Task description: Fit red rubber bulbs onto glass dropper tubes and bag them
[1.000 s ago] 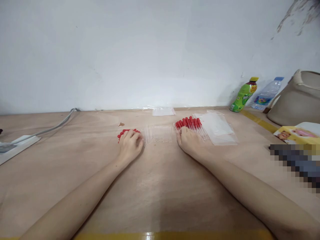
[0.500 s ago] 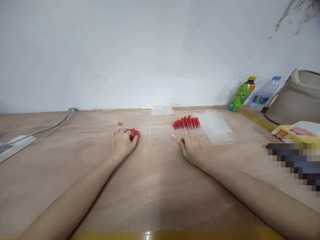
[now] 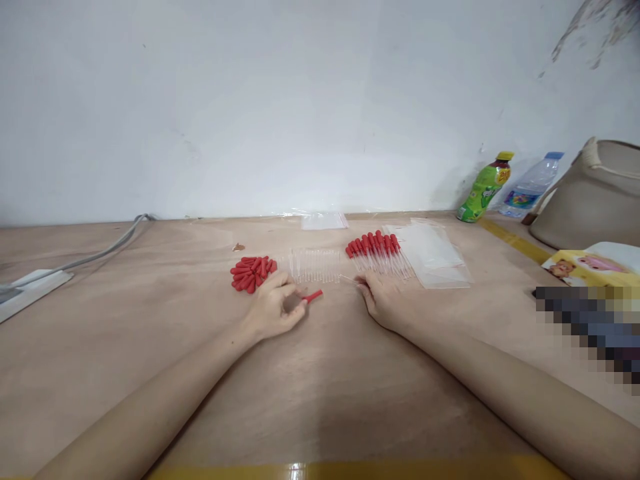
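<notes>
My left hand pinches one red rubber dropper bulb between thumb and fingertips, just above the table. Behind its wrist lies a pile of loose red bulbs. A row of clear glass dropper tubes rests between my hands. My right hand is closed on a thin clear dropper tube, which points left toward the bulb; bulb and tube are apart. Just beyond the right hand, several droppers with red bulbs fitted lie side by side, their lower tubes partly hidden by my fingers.
Clear plastic bags lie right of the fitted droppers, another bag by the wall. A green bottle, a clear water bottle and a beige bin stand at right. A grey cable runs along the left.
My left hand has come away from the pile of bulbs toward the right and nearer me, with one red bulb in its fingers. The tube in my right hand has turned flatter, pointing left.
</notes>
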Demonstrator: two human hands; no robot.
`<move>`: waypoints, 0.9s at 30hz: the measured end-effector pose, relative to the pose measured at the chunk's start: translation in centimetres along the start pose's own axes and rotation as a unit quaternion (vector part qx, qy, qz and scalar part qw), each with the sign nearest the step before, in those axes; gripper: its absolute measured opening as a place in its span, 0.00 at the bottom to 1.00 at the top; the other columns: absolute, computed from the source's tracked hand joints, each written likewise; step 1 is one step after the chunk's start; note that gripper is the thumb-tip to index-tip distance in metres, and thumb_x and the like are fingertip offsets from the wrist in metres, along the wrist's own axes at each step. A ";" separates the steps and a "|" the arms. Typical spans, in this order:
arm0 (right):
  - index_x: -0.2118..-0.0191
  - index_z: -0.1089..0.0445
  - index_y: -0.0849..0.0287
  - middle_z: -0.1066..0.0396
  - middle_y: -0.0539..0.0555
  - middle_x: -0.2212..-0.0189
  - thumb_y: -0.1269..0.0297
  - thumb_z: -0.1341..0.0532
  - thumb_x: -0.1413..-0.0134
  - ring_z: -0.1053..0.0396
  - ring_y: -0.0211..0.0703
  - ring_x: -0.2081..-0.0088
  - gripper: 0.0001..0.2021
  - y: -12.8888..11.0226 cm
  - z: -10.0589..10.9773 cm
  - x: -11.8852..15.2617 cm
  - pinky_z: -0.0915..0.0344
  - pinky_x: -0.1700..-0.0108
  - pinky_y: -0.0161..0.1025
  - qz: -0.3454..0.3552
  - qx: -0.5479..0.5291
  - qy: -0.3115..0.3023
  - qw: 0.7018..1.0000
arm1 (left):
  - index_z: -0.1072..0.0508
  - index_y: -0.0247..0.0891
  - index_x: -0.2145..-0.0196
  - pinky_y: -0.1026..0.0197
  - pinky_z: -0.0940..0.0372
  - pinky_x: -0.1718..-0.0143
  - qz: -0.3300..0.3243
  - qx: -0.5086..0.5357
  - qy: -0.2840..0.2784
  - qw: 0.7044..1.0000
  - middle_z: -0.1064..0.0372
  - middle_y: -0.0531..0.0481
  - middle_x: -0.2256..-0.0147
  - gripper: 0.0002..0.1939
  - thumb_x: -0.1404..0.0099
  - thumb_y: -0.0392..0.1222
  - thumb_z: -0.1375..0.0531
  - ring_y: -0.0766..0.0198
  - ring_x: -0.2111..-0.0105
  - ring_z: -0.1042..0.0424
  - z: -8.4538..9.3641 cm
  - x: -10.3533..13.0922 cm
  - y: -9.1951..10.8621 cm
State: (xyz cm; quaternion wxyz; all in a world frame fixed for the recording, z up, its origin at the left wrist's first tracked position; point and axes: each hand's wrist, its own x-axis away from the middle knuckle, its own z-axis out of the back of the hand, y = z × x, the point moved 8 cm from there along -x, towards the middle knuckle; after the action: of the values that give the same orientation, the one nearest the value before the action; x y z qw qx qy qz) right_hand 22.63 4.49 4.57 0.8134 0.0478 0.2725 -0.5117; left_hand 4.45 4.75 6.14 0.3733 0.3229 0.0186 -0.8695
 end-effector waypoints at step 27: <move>0.60 0.33 0.59 0.31 0.53 0.67 0.69 0.50 0.42 0.34 0.38 0.65 0.11 -2.8 -1.0 1.0 0.42 0.60 0.38 0.091 -0.141 -0.026 0.986 | 0.30 0.39 0.63 0.64 0.37 0.66 0.109 0.200 -0.076 0.971 0.29 0.52 0.67 0.09 0.37 0.44 0.47 0.66 0.68 0.31 -3.9 0.5 0.4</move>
State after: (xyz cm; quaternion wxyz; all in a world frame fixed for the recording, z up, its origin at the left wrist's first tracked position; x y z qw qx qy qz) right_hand 20.18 2.77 3.77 0.8618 -0.0561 0.3150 -0.3936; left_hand 6.63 5.26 2.84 0.3940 0.3240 -0.2193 -0.8317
